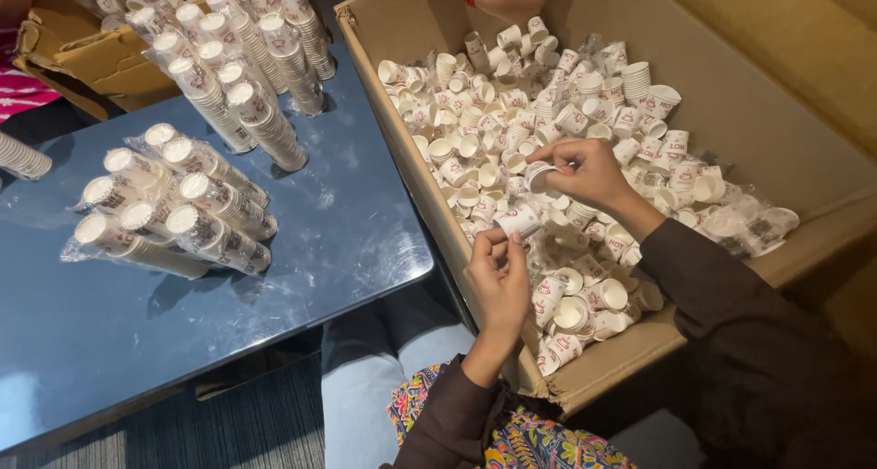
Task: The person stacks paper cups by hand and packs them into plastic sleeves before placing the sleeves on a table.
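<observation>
Warm, even indoor light, soft glare patches on the glossy blue table (365, 241), faint shadows, slight overall softness.

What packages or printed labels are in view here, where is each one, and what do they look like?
Cardboard box: right, large, open, brown.
Loose paper cups: inside it, small, white, red print.
Wrapped cup sleeves: on the blue table, clear plastic, lying stacked.
Further sleeves: table's far end.
Second carton: upper left, brown.

Box (731, 104) crowded — table (347, 222) middle free.
</observation>
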